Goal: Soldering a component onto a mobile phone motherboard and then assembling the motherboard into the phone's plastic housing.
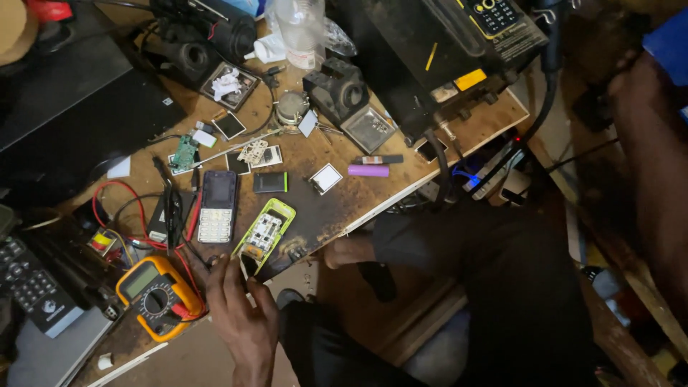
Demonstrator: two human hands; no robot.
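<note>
My left hand (240, 312) reaches up from the bottom edge, and its thumb and fingers pinch the near end of an opened yellow-green phone (266, 228). The phone lies without its cover, its circuit board showing, at the front edge of the worn wooden bench (337, 204). A dark keypad phone (217, 206) lies just left of it. To the left of the hand sits a yellow multimeter (154, 295) with red and black leads (172, 215). My right hand is not seen.
Small screens, boards and a purple battery cell (368, 170) litter the bench. Black equipment (430, 50) and a plastic bottle (301, 29) stand at the back. A person's arm (652, 158) runs along the right side. Dark-trousered legs (502, 287) fill the space below the bench edge.
</note>
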